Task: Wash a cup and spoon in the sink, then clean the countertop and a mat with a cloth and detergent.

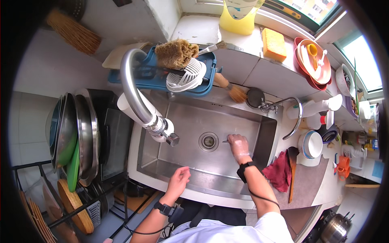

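In the stainless steel sink [185, 145], my right hand [238, 147] is low over the basin floor, to the right of the drain strainer [208, 141]. Its fingers are closed around a small thin dark object [225, 141], mostly hidden by the hand; I cannot tell what it is. A whitish, shiny film, like suds or a thin clear glove, covers that hand. My left hand [178, 180] hovers near the sink's front rim with loosely curled fingers and holds nothing. Dark straps circle both wrists.
A curved metal faucet [129, 79] reaches over the sink's left side. Behind it, a blue rack [139, 79] carries a loofah-like scrubber [176, 53] and a white slotted tool [187, 76]. At right are a second tap [299, 117], a red cloth [279, 173] and a wooden spatula [292, 179]. Pans [83, 133] stand left.
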`<state>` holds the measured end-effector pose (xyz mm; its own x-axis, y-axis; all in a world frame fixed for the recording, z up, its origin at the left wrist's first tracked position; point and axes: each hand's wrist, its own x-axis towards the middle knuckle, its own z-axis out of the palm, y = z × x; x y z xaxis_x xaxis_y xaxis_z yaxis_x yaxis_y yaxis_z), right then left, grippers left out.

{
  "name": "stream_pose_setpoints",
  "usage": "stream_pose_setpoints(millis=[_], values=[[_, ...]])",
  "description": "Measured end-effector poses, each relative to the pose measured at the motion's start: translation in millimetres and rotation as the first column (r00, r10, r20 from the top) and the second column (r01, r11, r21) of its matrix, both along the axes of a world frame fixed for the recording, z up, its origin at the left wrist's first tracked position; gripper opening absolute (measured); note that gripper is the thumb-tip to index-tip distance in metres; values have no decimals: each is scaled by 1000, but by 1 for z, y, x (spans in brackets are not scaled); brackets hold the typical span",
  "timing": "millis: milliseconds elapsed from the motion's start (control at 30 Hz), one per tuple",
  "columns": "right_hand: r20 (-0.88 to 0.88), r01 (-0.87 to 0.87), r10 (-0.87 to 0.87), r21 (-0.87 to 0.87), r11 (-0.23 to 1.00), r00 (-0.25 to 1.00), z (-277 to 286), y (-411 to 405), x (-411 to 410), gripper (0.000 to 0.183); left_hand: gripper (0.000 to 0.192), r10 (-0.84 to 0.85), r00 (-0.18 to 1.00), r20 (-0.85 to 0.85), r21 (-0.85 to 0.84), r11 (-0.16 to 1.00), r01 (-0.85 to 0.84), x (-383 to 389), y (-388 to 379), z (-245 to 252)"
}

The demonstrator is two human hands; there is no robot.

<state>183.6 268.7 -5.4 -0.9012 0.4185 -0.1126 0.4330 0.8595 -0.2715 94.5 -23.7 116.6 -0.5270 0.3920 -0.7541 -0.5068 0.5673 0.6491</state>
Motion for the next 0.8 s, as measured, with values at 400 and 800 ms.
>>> stream_pose_setpoints(millis=[400, 800], values=[[-790, -15, -163, -213, 977, 591, 167, -74, 62, 25, 45, -267, 498, -825, 13, 872, 489, 11, 97, 58], [-797, -125, -215, -341, 932, 565, 204, -86, 90, 41, 37, -205, 360, -910, 38, 823, 567, 19, 127, 78]])
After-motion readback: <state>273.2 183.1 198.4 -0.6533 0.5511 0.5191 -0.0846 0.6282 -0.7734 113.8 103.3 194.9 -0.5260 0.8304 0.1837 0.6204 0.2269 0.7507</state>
